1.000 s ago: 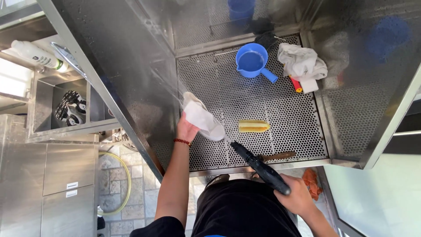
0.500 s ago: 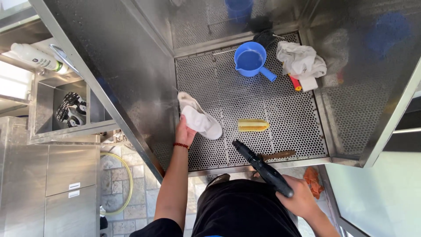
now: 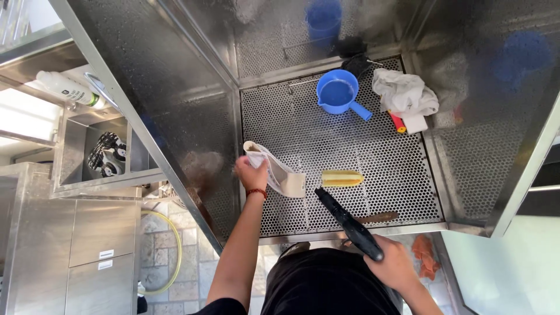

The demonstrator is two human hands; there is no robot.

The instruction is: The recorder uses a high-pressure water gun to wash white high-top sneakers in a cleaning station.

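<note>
left hand point(image 3: 252, 174) grips white shoe point(image 3: 274, 170) | right hand point(image 3: 394, 265) grips black spray gun point(image 3: 348, 224)

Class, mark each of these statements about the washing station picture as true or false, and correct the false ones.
1. The left hand holds a pale shoe insole over the perforated metal tray. True.
2. The right hand grips a black spray gun. True.
3. The blue plastic scoop with a handle lies on the tiled floor. False: it sits on the perforated tray.
4. The yellow scrubbing brush is held in the right hand. False: it lies on the tray, apart from both hands.
5. A crumpled white cloth lies to the right of the scoop. True.
</note>
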